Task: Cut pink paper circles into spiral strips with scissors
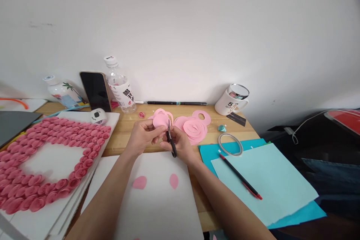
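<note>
My left hand (143,135) pinches a round piece of pink paper (160,119) above the back edge of a white board. In my right hand (181,144) is a pair of black-handled scissors (172,144), its blades pointing up at the paper's right side. A narrow curved strip of pink paper shows behind the blades. Just beyond and to the right of my hands lie pink paper spirals (194,128) on the wooden table. Two small pink paper scraps (173,181) rest on the white board (160,210) below my wrists.
At left, a frame of rolled pink paper roses (36,180) covers a white board. A phone (95,90), a plastic bottle (120,86) and a mug (232,99) stand along the wall. Blue paper (270,180) with a pen (240,176) and tape roll (230,144) lies right.
</note>
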`<state>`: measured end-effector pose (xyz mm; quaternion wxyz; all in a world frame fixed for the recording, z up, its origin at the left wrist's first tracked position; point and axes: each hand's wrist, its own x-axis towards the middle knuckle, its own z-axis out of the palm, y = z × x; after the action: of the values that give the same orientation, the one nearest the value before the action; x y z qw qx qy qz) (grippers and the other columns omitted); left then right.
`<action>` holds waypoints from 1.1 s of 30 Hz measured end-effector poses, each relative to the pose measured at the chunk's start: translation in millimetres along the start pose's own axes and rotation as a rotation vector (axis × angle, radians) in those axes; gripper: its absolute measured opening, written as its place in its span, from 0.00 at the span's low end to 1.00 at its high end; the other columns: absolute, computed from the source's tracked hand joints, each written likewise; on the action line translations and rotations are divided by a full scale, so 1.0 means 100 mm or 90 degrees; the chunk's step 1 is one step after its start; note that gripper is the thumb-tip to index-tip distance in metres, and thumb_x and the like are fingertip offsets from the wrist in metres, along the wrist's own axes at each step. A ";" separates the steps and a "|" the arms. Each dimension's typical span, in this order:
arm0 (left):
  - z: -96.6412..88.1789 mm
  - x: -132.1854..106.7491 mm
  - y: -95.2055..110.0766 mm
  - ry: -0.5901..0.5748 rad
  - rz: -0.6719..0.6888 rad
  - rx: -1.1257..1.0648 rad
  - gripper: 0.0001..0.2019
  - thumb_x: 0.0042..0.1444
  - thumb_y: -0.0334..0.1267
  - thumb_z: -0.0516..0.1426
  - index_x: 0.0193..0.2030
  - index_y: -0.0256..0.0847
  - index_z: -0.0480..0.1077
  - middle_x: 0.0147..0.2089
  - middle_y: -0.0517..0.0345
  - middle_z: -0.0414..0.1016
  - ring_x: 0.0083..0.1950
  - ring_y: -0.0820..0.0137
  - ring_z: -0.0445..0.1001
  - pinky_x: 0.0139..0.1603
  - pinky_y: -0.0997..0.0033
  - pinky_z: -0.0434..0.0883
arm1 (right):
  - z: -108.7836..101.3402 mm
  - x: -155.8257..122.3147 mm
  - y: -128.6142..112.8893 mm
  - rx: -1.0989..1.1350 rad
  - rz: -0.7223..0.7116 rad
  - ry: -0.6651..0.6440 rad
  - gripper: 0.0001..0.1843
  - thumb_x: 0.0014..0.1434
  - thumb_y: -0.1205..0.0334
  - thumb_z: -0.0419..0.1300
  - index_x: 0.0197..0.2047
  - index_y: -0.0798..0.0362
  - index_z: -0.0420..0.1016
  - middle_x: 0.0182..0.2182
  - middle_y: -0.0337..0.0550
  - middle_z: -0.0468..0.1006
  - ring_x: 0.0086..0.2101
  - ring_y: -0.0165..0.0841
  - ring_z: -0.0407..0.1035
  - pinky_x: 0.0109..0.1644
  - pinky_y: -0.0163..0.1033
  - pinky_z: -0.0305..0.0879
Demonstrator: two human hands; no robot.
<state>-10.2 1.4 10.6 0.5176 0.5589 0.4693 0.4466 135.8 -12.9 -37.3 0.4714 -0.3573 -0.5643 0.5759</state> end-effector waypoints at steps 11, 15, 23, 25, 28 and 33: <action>0.01 -0.01 0.03 -0.004 0.003 -0.014 0.10 0.45 0.38 0.60 0.19 0.36 0.68 0.14 0.64 0.63 0.15 0.81 0.58 0.17 0.77 0.57 | 0.01 -0.01 -0.03 0.018 0.010 -0.017 0.21 0.42 0.53 0.68 0.33 0.53 0.64 0.19 0.29 0.55 0.21 0.23 0.48 0.23 0.31 0.46; 0.00 -0.01 0.04 0.007 0.004 -0.014 0.11 0.46 0.37 0.60 0.19 0.37 0.66 0.14 0.65 0.63 0.15 0.81 0.58 0.17 0.78 0.57 | 0.01 -0.01 -0.03 0.026 0.010 -0.016 0.21 0.42 0.53 0.68 0.33 0.54 0.65 0.18 0.28 0.54 0.20 0.23 0.47 0.23 0.31 0.44; 0.00 -0.01 0.05 0.016 0.002 -0.007 0.12 0.46 0.39 0.61 0.18 0.37 0.65 0.13 0.65 0.63 0.15 0.80 0.58 0.17 0.77 0.57 | 0.01 -0.01 -0.04 0.012 0.031 0.004 0.21 0.40 0.51 0.68 0.31 0.53 0.64 0.18 0.30 0.58 0.20 0.23 0.48 0.22 0.31 0.46; -0.01 0.00 0.04 0.018 0.002 -0.016 0.13 0.45 0.40 0.61 0.17 0.37 0.64 0.13 0.65 0.63 0.14 0.81 0.58 0.17 0.77 0.57 | 0.01 -0.01 -0.02 0.013 0.035 0.004 0.20 0.40 0.52 0.68 0.30 0.53 0.64 0.18 0.30 0.58 0.20 0.23 0.48 0.22 0.31 0.46; -0.01 0.01 0.03 0.022 0.004 -0.032 0.13 0.45 0.40 0.61 0.17 0.38 0.64 0.14 0.66 0.63 0.14 0.81 0.58 0.17 0.77 0.57 | 0.01 -0.01 0.00 0.019 0.039 0.008 0.20 0.40 0.52 0.68 0.29 0.53 0.64 0.19 0.30 0.58 0.20 0.23 0.48 0.21 0.30 0.46; -0.01 0.01 0.03 0.029 0.003 -0.050 0.13 0.44 0.39 0.62 0.18 0.37 0.64 0.14 0.66 0.62 0.14 0.81 0.58 0.16 0.78 0.56 | 0.01 -0.01 -0.01 0.027 0.051 0.015 0.19 0.40 0.55 0.68 0.29 0.54 0.64 0.19 0.30 0.58 0.19 0.22 0.49 0.21 0.30 0.46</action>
<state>-11.0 2.7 13.9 0.5275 0.5288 0.4614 0.4787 135.3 -13.8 -36.4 0.4623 -0.3760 -0.5317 0.6018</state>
